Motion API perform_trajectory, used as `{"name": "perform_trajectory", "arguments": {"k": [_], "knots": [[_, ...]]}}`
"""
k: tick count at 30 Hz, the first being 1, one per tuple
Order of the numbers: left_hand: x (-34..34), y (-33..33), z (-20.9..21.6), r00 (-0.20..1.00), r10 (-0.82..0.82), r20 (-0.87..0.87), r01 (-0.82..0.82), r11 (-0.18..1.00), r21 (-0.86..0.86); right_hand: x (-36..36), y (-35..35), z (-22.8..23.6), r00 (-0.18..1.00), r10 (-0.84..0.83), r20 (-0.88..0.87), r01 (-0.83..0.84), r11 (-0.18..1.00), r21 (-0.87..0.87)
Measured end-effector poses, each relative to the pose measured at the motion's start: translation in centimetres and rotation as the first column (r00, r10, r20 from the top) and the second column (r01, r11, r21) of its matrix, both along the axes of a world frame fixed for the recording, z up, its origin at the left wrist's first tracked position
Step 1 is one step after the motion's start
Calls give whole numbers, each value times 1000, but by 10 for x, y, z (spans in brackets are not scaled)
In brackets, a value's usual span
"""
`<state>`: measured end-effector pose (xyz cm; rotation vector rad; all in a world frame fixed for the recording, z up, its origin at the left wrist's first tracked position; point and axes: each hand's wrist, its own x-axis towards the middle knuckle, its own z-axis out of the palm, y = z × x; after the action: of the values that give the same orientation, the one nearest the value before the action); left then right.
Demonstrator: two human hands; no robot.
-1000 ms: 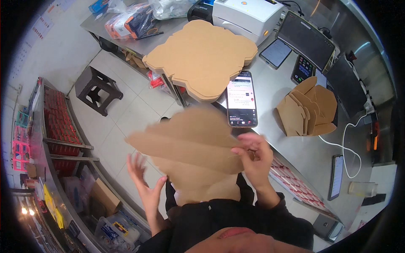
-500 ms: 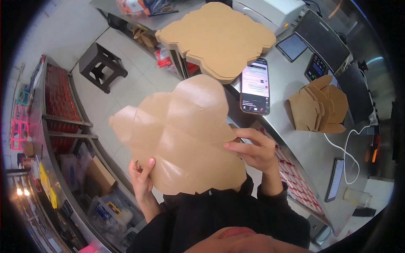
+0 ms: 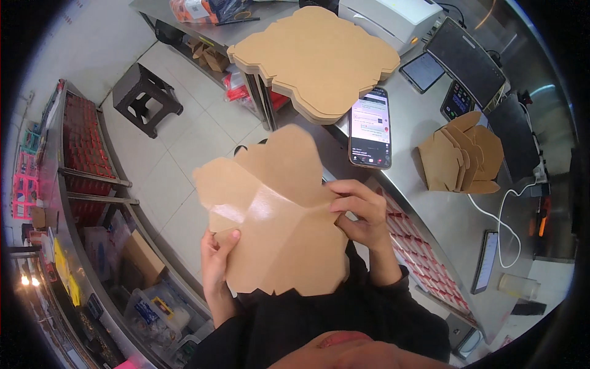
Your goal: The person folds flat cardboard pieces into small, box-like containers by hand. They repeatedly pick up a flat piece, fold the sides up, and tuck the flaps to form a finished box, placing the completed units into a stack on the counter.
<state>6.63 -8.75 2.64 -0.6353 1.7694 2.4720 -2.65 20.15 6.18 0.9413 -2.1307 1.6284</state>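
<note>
1. Left hand point(image 3: 216, 261) is pinching the left edge of a brown cardboard blank point(image 3: 289, 240), thumb lying on top, other fingers partly hidden.
2. Right hand point(image 3: 361, 212) is clamping the blank's right side between thumb and fingers.
3. Blank is being held up before the person's dark top point(image 3: 295, 326), glossy face catching light.
4. On the metal counter point(image 3: 410, 161), a stack of flat blanks point(image 3: 313, 61) is lying near a phone point(image 3: 370, 132); a folded box point(image 3: 439, 161) is standing farther right.
</note>
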Motion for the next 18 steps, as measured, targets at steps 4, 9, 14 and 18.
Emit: {"name": "perform_trajectory", "arguments": {"k": [4, 9, 14, 18], "knots": [[1, 21, -9, 991, -109, 78, 110, 994, -15, 0, -12, -9, 985, 148, 89, -118, 954, -274], [8, 45, -21, 998, -57, -25, 40, 895, -445, 14, -40, -6, 918, 38, 394, 203, 810, -551], [5, 44, 17, 903, -102, -417, -11, 966, -259, 22, -37, -3, 929, 6, 369, 138, 922, -362], [15, 50, 55, 951, -113, -286, 30, 960, -279, 30, -49, 11, 992, -127, 5, 126, 981, -148]]}}
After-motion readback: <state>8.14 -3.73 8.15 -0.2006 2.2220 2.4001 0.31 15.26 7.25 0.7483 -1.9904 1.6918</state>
